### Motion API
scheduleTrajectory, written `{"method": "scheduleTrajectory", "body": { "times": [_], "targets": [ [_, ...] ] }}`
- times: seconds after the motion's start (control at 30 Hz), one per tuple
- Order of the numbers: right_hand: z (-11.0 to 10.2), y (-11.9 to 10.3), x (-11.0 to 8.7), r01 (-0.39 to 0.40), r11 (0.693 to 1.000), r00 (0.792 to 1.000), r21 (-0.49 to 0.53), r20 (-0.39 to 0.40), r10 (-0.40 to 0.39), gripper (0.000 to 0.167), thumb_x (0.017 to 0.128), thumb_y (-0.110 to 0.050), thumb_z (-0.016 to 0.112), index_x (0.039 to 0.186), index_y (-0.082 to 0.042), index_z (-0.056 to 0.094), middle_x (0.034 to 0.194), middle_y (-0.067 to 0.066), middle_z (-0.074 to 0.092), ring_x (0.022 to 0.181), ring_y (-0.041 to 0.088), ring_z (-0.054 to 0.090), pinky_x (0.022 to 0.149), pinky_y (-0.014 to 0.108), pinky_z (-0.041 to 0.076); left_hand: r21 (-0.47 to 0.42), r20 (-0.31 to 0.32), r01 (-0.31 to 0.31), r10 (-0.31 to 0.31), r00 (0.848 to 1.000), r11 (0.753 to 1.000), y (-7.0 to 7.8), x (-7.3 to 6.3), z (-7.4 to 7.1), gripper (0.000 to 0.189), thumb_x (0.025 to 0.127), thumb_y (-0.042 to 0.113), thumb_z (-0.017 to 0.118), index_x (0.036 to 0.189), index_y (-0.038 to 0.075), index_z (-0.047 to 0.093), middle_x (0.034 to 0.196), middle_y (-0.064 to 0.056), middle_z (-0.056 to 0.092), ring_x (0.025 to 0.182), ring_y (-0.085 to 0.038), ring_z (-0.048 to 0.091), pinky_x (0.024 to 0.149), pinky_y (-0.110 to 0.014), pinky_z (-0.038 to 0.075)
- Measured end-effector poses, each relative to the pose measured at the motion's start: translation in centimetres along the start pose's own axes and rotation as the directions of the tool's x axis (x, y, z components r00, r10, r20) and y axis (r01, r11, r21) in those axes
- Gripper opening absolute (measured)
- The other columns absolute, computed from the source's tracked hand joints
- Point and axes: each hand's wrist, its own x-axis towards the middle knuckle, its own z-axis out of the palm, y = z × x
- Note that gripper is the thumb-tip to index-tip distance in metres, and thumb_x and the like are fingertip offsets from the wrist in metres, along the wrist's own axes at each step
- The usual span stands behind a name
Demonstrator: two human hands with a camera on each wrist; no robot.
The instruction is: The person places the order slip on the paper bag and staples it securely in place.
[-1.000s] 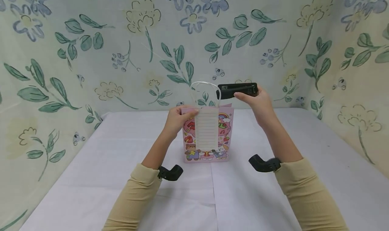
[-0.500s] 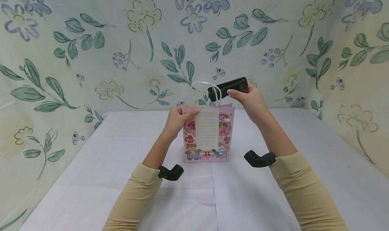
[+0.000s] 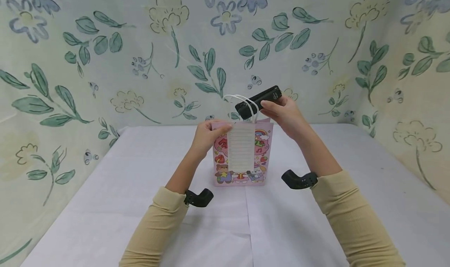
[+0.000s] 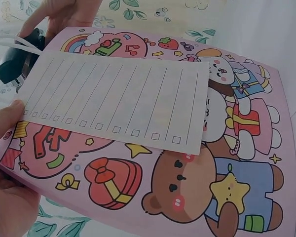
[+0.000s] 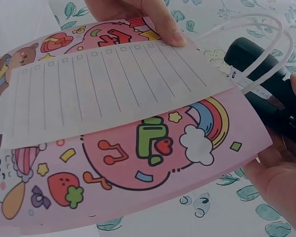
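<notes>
A pink paper gift bag (image 3: pixel 220 169) printed with cartoon animals stands upright on the white table. My left hand (image 3: pixel 206 137) pinches its top left edge, the thumb pressing a lined checklist paper (image 3: pixel 241 148) flat against the bag's front. My right hand (image 3: pixel 286 116) grips a black stapler (image 3: pixel 261 101) above the bag's top right. The stapler's front end overlaps the white handles (image 3: pixel 234 96) in the head view. In the right wrist view, the stapler (image 5: pixel 251 57) lies behind the handle loops, close to the paper's top edge. The right fingers are partly hidden behind the bag.
The white-covered table (image 3: pixel 147 157) has a crease running toward its front. A floral-patterned cloth (image 3: pixel 140 56) hangs behind and along both sides. Black wrist cameras (image 3: pixel 199 198) sit on both wrists at the tan cuffs.
My right hand has moved left and toward the bag, carrying the stapler, whose front end now tips down behind the handles. The left hand, paper and bag stay almost in place.
</notes>
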Motion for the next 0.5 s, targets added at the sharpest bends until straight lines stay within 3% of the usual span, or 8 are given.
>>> {"method": "scheduleTrajectory", "body": {
  "times": [0.1, 0.27, 0.5],
  "targets": [
    [0.2, -0.2, -0.1, 0.033, 0.998, 0.999, -0.058, 0.04, -0.03, 0.037, 0.087, -0.02, 0.06, 0.119, -0.007, 0.045, 0.108, 0.002, 0.051, 0.102, 0.013, 0.054, 0.099, 0.027, 0.039, 0.001, 0.0, 0.0, 0.0, 1.0, 1.0, 0.1, -0.1, 0.0, 0.027, 0.081, 0.026, 0.068, 0.099, 0.005, 0.066, 0.09, -0.007, 0.068, 0.073, -0.011, 0.059, 0.061, -0.023, 0.045],
    [0.4, -0.9, -0.2, 0.101, 0.973, 0.991, -0.206, 0.103, -0.081, 0.035, 0.087, -0.019, 0.059, 0.116, -0.006, 0.045, 0.105, 0.001, 0.053, 0.106, 0.018, 0.051, 0.105, 0.042, 0.033, 0.0, 0.006, -0.014, 0.014, 1.0, 1.0, 0.2, -0.1, -0.2, 0.027, 0.081, 0.025, 0.068, 0.098, 0.005, 0.066, 0.091, -0.008, 0.067, 0.077, -0.014, 0.059, 0.062, -0.023, 0.045],
    [0.6, -1.9, -0.4, 0.115, 0.932, 0.989, -0.345, 0.13, -0.074, 0.047, 0.087, -0.021, 0.057, 0.125, 0.001, 0.038, 0.119, 0.02, 0.048, 0.123, 0.034, 0.042, 0.106, 0.054, 0.025, -0.004, 0.021, -0.014, 0.014, 1.0, 1.0, 0.1, -0.3, -0.3, 0.027, 0.081, 0.025, 0.067, 0.098, 0.005, 0.067, 0.093, -0.009, 0.068, 0.074, -0.011, 0.059, 0.062, -0.022, 0.045]
  ]
}}
